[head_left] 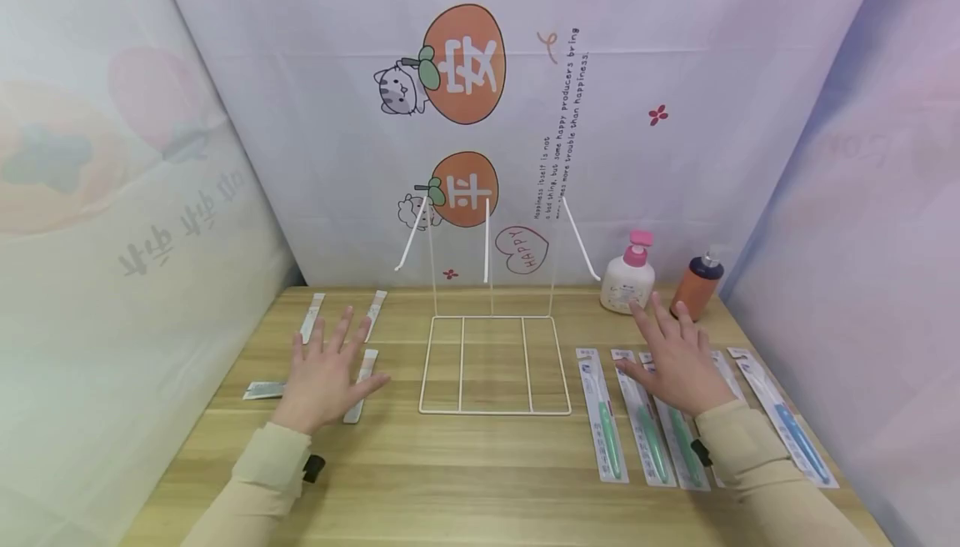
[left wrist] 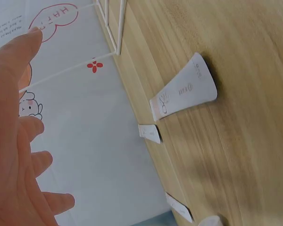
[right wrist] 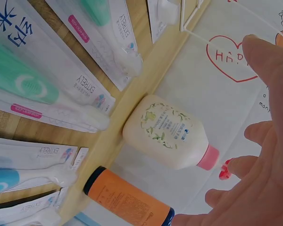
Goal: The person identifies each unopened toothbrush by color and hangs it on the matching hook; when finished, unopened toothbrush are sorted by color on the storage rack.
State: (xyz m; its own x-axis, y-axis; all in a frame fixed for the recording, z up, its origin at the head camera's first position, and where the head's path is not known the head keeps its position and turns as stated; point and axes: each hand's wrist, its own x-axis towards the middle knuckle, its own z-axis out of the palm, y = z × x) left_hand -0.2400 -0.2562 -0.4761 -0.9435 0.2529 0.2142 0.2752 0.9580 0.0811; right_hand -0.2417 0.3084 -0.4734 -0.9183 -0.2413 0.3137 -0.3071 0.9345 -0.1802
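Note:
My left hand (head_left: 322, 376) hovers with spread fingers among several small white tubes, over the left of the table. One tube (left wrist: 186, 89) lies flat beneath the thumb side; another tube (head_left: 264, 390) is partly covered by the hand. On the other side, my right hand (head_left: 675, 363) is spread above a row of packaged toothbrushes, holding nothing. A green toothbrush in its pack (head_left: 602, 418) lies left of it, a blue toothbrush pack (head_left: 783, 418) to its right. The hand and sleeve hide parts of the packs between.
Between the hands stands a white wire rack (head_left: 487, 412) with three hooks projecting toward me. A white pump bottle (head_left: 626, 287) with a pink top and an orange bottle (head_left: 696, 287) stand at the back right. Printed cloth (head_left: 360, 172) encloses the wooden table (head_left: 450, 480) behind and beside.

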